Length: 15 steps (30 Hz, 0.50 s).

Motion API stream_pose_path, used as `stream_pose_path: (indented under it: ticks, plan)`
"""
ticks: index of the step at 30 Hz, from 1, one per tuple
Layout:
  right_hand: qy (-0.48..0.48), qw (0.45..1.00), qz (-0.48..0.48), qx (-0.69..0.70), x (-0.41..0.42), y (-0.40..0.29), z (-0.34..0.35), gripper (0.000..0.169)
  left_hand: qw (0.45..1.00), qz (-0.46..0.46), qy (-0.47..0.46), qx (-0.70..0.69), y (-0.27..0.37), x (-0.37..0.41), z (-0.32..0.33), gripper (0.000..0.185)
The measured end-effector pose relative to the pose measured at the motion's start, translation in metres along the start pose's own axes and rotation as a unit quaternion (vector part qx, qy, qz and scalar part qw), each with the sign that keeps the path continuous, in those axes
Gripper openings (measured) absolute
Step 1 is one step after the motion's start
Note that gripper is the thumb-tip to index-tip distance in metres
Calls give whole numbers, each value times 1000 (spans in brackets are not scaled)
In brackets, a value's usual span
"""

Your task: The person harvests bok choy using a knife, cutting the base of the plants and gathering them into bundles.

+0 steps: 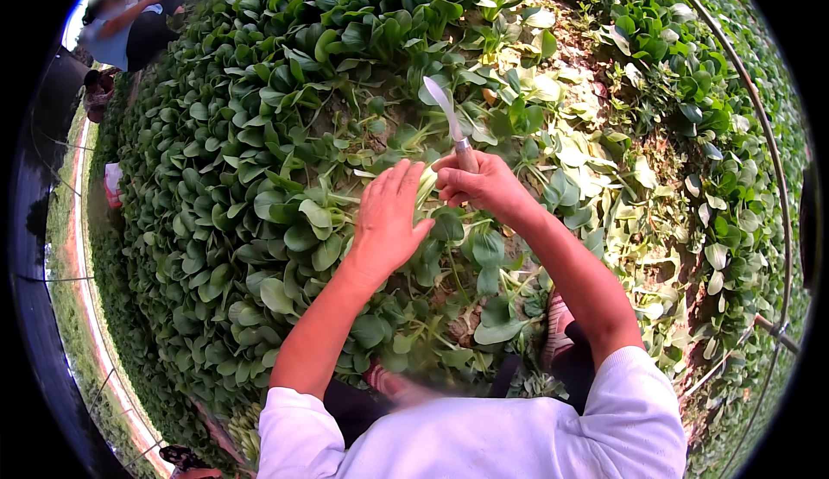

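Note:
My right hand is closed around the wooden handle of a small curved knife, whose blade points up and away from me. My left hand is just left of it, fingers extended, palm turned down or inward. Between the two hands show the pale stalks of a leafy green plant; whether the left hand grips them cannot be told. Cut or loose leaves lie below the hands, near my shoes. Dense leafy greens stand to the left.
Yellowed leaves litter the soil on the right, beside more growing greens. A curved metal pole runs along the right. At the upper left a person bends over, with another person nearby. A white and red bag stands at the left edge.

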State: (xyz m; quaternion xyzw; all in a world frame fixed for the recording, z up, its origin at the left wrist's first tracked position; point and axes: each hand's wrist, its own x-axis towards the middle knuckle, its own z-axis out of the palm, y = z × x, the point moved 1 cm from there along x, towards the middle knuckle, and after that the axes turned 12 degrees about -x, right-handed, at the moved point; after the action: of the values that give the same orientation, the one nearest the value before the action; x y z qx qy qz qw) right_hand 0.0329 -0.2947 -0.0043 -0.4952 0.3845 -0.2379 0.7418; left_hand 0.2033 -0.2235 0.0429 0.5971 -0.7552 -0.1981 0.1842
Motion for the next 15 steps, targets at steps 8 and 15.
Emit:
stream_pose_path:
  ticks: [8,15]
  plan:
    - [122,979,15,-160,0,42,-25,33,946,-233,-104,-198,-79,-18,90,45]
    - [86,986,27,-141,8,88,-22,37,964,-227,-52,-125,-89,-30,86,25]
